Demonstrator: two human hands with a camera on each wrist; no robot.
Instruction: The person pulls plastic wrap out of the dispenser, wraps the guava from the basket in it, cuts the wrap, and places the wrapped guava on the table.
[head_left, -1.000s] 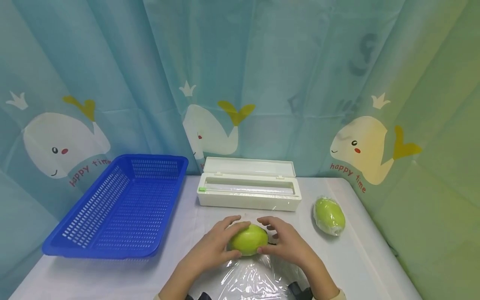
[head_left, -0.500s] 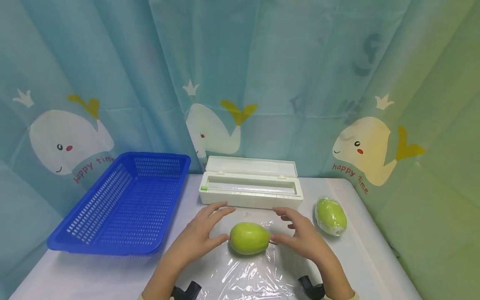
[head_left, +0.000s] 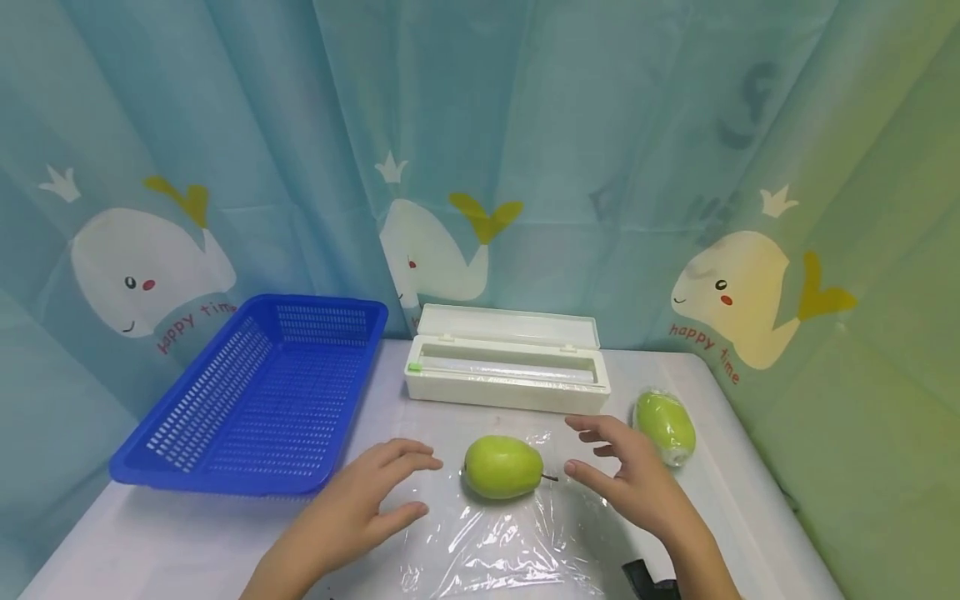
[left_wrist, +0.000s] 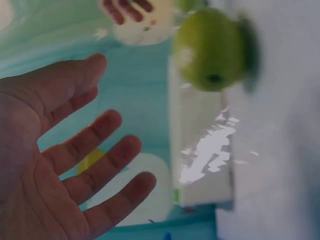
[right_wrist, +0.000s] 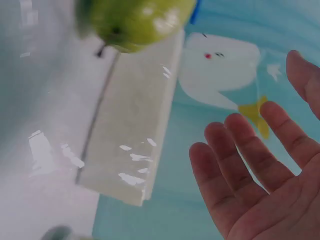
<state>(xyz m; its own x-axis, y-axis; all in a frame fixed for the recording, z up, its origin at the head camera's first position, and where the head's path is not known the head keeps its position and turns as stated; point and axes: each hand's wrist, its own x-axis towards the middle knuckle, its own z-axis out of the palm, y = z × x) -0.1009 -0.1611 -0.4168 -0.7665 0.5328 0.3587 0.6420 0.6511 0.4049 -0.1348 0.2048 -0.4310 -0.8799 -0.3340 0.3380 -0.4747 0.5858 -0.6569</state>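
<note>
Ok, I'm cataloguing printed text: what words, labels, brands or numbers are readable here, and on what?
"happy time": curtain, below left whale, end indistinct.
"happy time": curtain, below right whale.
Red lettering below middle whale: mostly hidden, unreadable.
Dark marks, upper right: too faint to read.

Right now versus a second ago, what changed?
The left hand and right hand let go of the pear and drew apart, left hand leftward, right hand rightward. The pear, plastic film, wrapped fruit, basket and wrap box stayed put.

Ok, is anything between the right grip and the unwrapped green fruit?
Nothing visible: the right grip faces the bare green fruit across open space, with only the fruit's stem poking into it. The clear film lies underneath.
</note>
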